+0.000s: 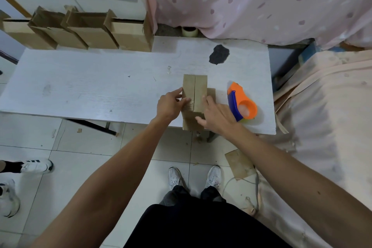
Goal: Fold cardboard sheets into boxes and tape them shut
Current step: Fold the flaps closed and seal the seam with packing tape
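A small brown cardboard box stands near the front edge of the white table, its two top flaps folded together with a seam down the middle. My left hand grips its left side, thumb and fingers on the left flap. My right hand rests on the right flap and near side with fingers spread. An orange and blue tape dispenser lies on the table just right of my right hand, untouched.
Several folded open-topped boxes stand in a row along the table's far left. A tape roll sits behind the table. A dark patch marks the tabletop. Pink curtain and a draped bed lie right; someone's shoes stand left.
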